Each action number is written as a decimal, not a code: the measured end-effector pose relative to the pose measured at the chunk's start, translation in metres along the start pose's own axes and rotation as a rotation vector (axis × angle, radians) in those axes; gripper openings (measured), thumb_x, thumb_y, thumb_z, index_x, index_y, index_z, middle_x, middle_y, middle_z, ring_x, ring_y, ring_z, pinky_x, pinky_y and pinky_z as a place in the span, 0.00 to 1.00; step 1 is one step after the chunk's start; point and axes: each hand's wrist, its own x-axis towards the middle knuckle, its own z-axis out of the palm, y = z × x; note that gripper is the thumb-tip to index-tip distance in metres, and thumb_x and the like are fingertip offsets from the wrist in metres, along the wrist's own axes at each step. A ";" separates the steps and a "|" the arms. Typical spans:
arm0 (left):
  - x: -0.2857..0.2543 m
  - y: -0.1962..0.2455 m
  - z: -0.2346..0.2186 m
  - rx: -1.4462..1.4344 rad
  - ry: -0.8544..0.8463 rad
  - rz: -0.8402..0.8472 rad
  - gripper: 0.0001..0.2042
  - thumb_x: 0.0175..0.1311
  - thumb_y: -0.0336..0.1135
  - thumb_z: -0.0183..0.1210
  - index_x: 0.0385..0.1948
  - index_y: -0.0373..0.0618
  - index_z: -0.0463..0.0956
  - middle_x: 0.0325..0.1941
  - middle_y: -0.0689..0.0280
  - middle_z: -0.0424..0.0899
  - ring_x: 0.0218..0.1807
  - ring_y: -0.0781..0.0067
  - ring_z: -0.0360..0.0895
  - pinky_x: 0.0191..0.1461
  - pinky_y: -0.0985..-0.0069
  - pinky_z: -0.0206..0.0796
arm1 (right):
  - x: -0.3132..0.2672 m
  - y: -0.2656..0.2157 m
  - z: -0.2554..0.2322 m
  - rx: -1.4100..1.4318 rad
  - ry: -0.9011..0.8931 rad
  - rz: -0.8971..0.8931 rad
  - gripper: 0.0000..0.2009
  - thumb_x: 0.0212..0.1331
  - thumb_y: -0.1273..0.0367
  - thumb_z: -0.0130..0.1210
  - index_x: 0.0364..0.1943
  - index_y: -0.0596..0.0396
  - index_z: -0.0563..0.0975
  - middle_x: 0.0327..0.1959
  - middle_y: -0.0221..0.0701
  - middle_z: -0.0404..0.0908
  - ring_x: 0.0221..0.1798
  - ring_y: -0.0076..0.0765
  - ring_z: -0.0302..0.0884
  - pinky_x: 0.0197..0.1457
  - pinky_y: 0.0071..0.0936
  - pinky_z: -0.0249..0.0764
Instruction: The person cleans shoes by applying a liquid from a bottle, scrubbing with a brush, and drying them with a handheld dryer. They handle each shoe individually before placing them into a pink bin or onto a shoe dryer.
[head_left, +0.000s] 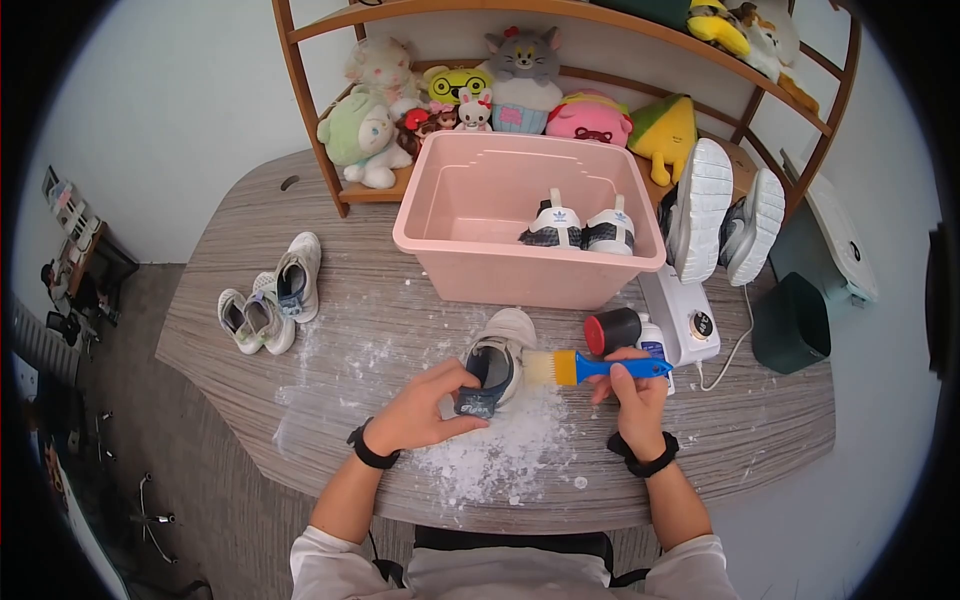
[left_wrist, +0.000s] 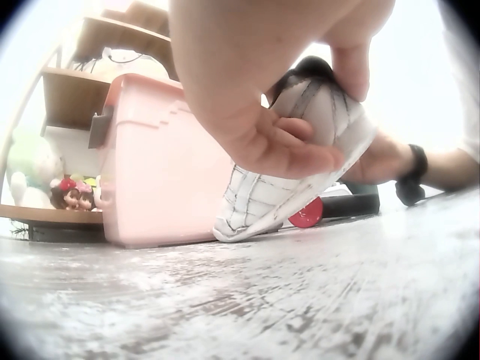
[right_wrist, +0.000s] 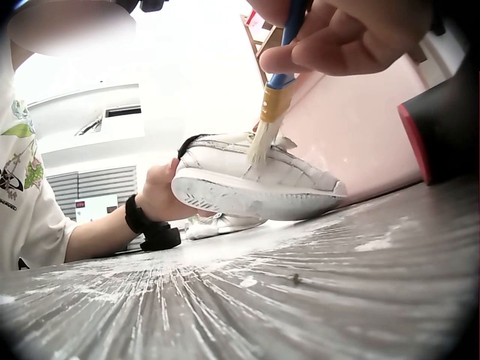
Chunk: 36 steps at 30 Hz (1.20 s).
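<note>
Head view showed the left hand point(head_left: 425, 410) grasping the white shoe point(head_left: 497, 358) above the desk point(head_left: 760, 420), the right hand point(head_left: 632, 392) clenching the brush point(head_left: 590, 367) against it; hard strokes could scatter powder point(head_left: 500, 450) wider.

Legible marks: white three-leaf emblem with a short word beneath, on the tongues of the two dark shoes point(head_left: 580, 228) inside the pink tub point(head_left: 440, 235); the lettering is too small to read with certainty. Label on the white bottle point(head_left: 655, 345) beside the brush point(head_left: 590, 367): print present, unreadable. Tag on the heel of the white sneaker point(head_left: 495, 365): unreadable. No numbers or signs readable elsewhere.
</note>
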 end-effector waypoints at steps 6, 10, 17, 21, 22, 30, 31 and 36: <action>0.000 -0.002 0.004 0.029 0.062 0.002 0.22 0.53 0.40 0.79 0.43 0.39 0.79 0.39 0.61 0.79 0.37 0.64 0.77 0.41 0.71 0.71 | -0.007 0.003 -0.009 0.138 -0.221 -0.047 0.08 0.73 0.75 0.54 0.51 0.65 0.75 0.38 0.42 0.85 0.33 0.32 0.85 0.40 0.30 0.84; 0.000 -0.004 0.007 0.052 0.096 0.000 0.22 0.53 0.41 0.80 0.42 0.40 0.80 0.38 0.62 0.79 0.35 0.66 0.77 0.38 0.71 0.71 | -0.009 -0.002 -0.003 0.066 -0.315 -0.015 0.08 0.73 0.76 0.54 0.51 0.65 0.75 0.38 0.40 0.84 0.35 0.33 0.85 0.40 0.31 0.84; -0.001 -0.005 0.007 0.048 0.098 -0.014 0.22 0.52 0.41 0.80 0.41 0.40 0.80 0.38 0.62 0.80 0.35 0.66 0.78 0.38 0.71 0.71 | -0.005 -0.001 0.001 0.009 -0.131 0.034 0.09 0.73 0.75 0.54 0.52 0.64 0.75 0.38 0.40 0.85 0.35 0.29 0.84 0.39 0.27 0.82; -0.001 -0.005 0.003 0.028 0.112 0.080 0.21 0.50 0.41 0.80 0.39 0.40 0.80 0.35 0.62 0.80 0.34 0.65 0.78 0.37 0.71 0.71 | 0.006 0.004 0.003 -0.103 0.017 -0.006 0.10 0.75 0.70 0.53 0.52 0.62 0.75 0.37 0.42 0.86 0.30 0.29 0.82 0.35 0.25 0.81; -0.001 -0.004 0.002 0.030 0.109 0.101 0.21 0.50 0.41 0.81 0.38 0.40 0.81 0.34 0.62 0.80 0.34 0.65 0.78 0.37 0.71 0.71 | 0.006 0.003 0.003 -0.104 0.017 -0.009 0.10 0.75 0.70 0.53 0.52 0.62 0.75 0.37 0.42 0.86 0.30 0.29 0.82 0.35 0.25 0.81; 0.000 0.001 0.011 0.216 0.147 0.213 0.21 0.45 0.46 0.82 0.31 0.45 0.80 0.25 0.66 0.76 0.22 0.68 0.75 0.26 0.74 0.66 | -0.002 0.003 -0.006 0.073 -0.078 -0.070 0.09 0.74 0.72 0.55 0.52 0.62 0.76 0.37 0.40 0.87 0.32 0.28 0.83 0.37 0.24 0.80; 0.000 0.003 0.011 0.321 0.162 0.260 0.21 0.47 0.48 0.81 0.29 0.47 0.79 0.24 0.67 0.75 0.21 0.66 0.75 0.25 0.71 0.66 | -0.001 0.002 -0.005 0.073 -0.078 -0.070 0.09 0.74 0.72 0.55 0.52 0.62 0.76 0.37 0.40 0.87 0.32 0.28 0.83 0.37 0.24 0.80; 0.001 0.002 0.017 0.349 0.205 0.279 0.21 0.47 0.51 0.80 0.29 0.48 0.78 0.24 0.67 0.75 0.22 0.64 0.77 0.25 0.70 0.66 | 0.003 0.004 0.003 -0.132 -0.053 0.039 0.09 0.73 0.73 0.56 0.51 0.63 0.76 0.36 0.41 0.87 0.32 0.28 0.84 0.38 0.26 0.82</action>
